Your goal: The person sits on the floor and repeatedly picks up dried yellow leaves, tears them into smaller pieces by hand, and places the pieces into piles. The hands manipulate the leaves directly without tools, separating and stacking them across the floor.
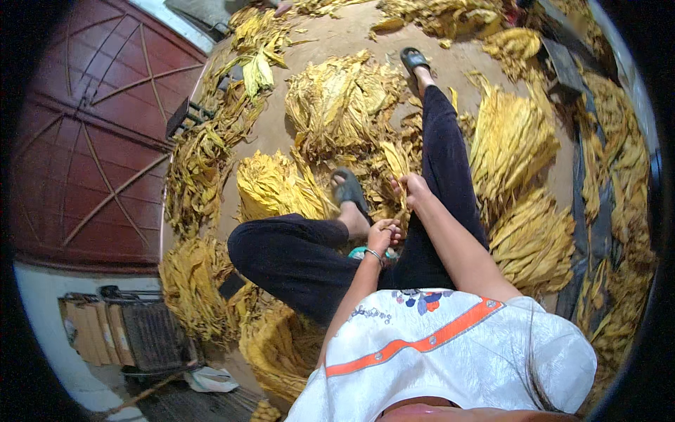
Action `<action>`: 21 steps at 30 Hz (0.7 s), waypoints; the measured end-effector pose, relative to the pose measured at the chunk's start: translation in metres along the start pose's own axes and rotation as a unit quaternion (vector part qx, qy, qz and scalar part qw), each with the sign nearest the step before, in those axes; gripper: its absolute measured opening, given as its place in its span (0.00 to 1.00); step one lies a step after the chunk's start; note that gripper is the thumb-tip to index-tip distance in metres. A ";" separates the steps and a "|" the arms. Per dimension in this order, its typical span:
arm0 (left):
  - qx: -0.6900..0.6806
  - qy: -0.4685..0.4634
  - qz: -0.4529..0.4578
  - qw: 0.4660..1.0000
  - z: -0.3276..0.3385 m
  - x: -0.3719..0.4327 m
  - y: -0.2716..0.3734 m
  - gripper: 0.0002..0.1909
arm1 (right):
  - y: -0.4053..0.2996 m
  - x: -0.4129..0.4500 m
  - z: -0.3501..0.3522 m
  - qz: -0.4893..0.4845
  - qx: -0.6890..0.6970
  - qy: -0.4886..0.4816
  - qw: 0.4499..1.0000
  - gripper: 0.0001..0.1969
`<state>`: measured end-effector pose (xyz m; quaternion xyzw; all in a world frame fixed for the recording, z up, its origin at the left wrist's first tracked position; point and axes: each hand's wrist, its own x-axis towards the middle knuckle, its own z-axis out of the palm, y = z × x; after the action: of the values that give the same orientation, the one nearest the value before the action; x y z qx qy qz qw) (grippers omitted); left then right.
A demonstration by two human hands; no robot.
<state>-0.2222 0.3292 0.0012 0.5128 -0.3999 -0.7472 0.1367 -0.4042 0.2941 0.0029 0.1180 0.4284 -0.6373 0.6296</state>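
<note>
In my right hand [413, 190] is a yellow dried leaf [396, 160], apparently tobacco, with its broad end pointing away from me. My left hand [383, 237], below a metal bangle [375, 257], has its fingers closed at the leaf's narrow lower end. Both hands are between my legs, over loose brown leaves [377, 195] on the floor. A turquoise object [358, 252], partly hidden, lies just under my left wrist. Beyond my sandalled left foot [349, 191] spreads a large heap of yellow leaves [343, 103].
Leaf piles lie at left [279, 182] and right [511, 140] of my legs. More leaves fill a curved bundle [279, 348] beside my hip. A dark red metal gate [100, 132] stands at left, with flattened cardboard [97, 332] near it. Black sheeting [580, 211] runs along the right.
</note>
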 end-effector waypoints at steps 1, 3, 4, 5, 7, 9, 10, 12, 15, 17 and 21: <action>0.029 0.017 0.000 0.999 0.008 -0.008 0.004 0.07 | -0.003 -0.001 -0.007 -0.015 -0.009 -0.012 1.000 0.12; 0.055 0.018 -0.012 0.998 0.007 -0.010 -0.004 0.07 | -0.001 0.000 -0.014 -0.027 0.044 -0.008 0.999 0.09; 0.058 0.024 -0.001 0.998 0.010 -0.011 -0.003 0.07 | -0.007 -0.001 -0.019 -0.028 0.069 -0.019 0.997 0.08; 0.075 0.026 -0.003 0.997 0.013 -0.011 0.000 0.08 | -0.011 0.011 -0.028 -0.012 0.095 -0.040 0.995 0.06; 0.101 0.038 -0.019 0.994 0.012 -0.019 -0.004 0.11 | -0.007 0.002 -0.031 -0.037 0.101 -0.042 0.993 0.05; 0.103 0.013 -0.017 0.994 0.010 -0.023 -0.009 0.11 | -0.006 -0.002 -0.031 -0.049 0.096 -0.031 0.994 0.04; 0.111 0.001 -0.013 0.994 0.012 -0.025 -0.010 0.11 | -0.007 -0.003 -0.032 -0.052 0.094 -0.030 0.994 0.04; 0.120 -0.013 -0.004 0.993 0.012 -0.025 -0.011 0.11 | -0.010 -0.003 -0.032 -0.053 0.110 -0.037 0.992 0.09; 0.149 -0.053 0.027 0.987 0.012 -0.016 -0.020 0.09 | -0.013 -0.008 -0.031 -0.111 0.135 -0.069 0.982 0.17; 0.218 -0.086 0.051 0.971 0.014 -0.015 -0.020 0.08 | -0.021 -0.017 -0.033 -0.101 0.125 -0.098 0.982 0.18; 0.266 -0.106 0.065 0.956 0.018 0.001 -0.019 0.09 | -0.029 -0.015 -0.034 -0.069 0.079 -0.070 0.992 0.17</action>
<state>-0.2348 0.3494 -0.0107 0.4212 -0.6292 -0.6532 0.0000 -0.4410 0.3231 0.0044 0.0926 0.3384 -0.7179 0.6013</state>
